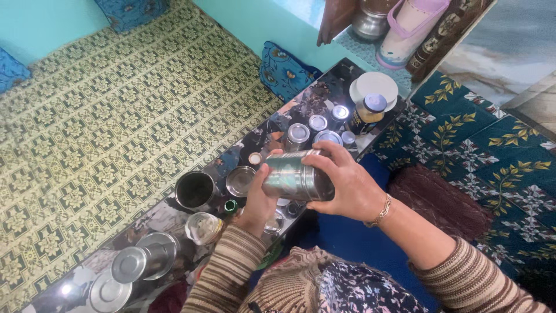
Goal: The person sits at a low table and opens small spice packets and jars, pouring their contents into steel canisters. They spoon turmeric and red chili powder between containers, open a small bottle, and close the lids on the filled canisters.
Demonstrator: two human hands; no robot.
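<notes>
Head view: both hands are holding a steel tin (296,177) on its side, just above the near edge of the glossy table (324,87). The right hand (347,188) is wrapping around the tin's far end, fingers over the top, thumb beneath. The left hand (259,200) is pressing against the other end, gripping there; whether a lid is on that end I cannot tell.

Left of the tin, an open steel pot (194,190) and a loose lid (240,181) are sitting on the table. Beyond the tin, small lidded tins (307,131) are crowding together, with a jar (368,112) and white plate (375,87) further back.

Risk, as I judge it: the tin is lying tilted sideways, so an end coming loose could be spilling contents, and slick steel could be slipping onto the tins below.
</notes>
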